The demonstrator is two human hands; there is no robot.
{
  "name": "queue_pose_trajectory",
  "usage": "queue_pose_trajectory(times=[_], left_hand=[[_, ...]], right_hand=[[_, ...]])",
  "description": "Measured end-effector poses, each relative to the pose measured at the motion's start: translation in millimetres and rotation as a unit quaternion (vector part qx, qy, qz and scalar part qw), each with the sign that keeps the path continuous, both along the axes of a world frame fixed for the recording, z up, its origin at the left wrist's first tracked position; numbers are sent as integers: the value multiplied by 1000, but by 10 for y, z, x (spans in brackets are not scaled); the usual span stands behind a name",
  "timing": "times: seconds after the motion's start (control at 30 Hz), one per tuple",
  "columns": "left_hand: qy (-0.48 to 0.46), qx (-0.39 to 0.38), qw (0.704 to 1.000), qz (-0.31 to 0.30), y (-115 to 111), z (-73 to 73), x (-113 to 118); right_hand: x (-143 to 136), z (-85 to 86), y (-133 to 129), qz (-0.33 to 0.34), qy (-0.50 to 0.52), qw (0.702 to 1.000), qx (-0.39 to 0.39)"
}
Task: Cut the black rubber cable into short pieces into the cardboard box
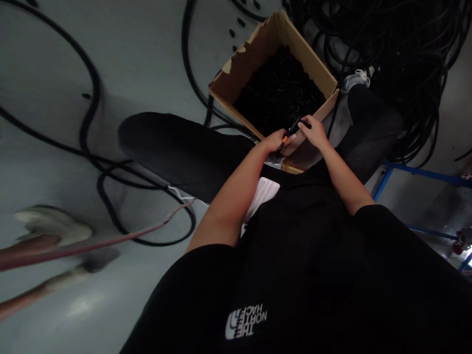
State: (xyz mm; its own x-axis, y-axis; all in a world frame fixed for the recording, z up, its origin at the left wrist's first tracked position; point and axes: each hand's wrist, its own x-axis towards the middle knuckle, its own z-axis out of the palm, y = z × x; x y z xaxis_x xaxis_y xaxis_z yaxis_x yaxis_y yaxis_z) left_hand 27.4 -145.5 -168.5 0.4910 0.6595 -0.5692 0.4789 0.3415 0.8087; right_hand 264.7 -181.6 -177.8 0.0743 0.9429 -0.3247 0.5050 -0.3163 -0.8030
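Observation:
My left hand (276, 141) is closed around a small hand tool with an orange-and-black handle (284, 140). The tool's dark front end points toward my right hand, and I cannot make out its exact kind. Fingers of my right hand (314, 131) pinch a short black piece (305, 124), perhaps rubber or hose, close to the tool's tip. Both hands are over the near corner of an open cardboard box (247, 61) with torn flaps. Inside the box lies a heap of small black pieces (282, 91).
Coils of black hose (401, 73) are piled at upper right. Black hose (92, 93) loops over the grey floor at left, with a few loose black pieces (241, 22) near the box. A blue metal frame (383, 182) stands at right. Another person's blurred shoe (55, 223) shows at left.

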Motion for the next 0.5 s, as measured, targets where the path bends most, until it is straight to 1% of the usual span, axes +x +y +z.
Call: queue_pose_trajectory(times=[0.1, 0.23, 0.37, 0.5], left_hand=[[74, 41, 996, -26, 15, -12, -8], [132, 44, 989, -57, 43, 3, -17], [155, 55, 984, -74, 54, 51, -20], [146, 77, 983, -80, 65, 89, -14]], right_hand=[[-21, 58, 7, 10, 4, 1000, -5], [-39, 171, -7, 28, 5, 1000, -5], [-29, 209, -17, 41, -12, 999, -11], [-30, 216, -13, 49, -17, 999, -11]])
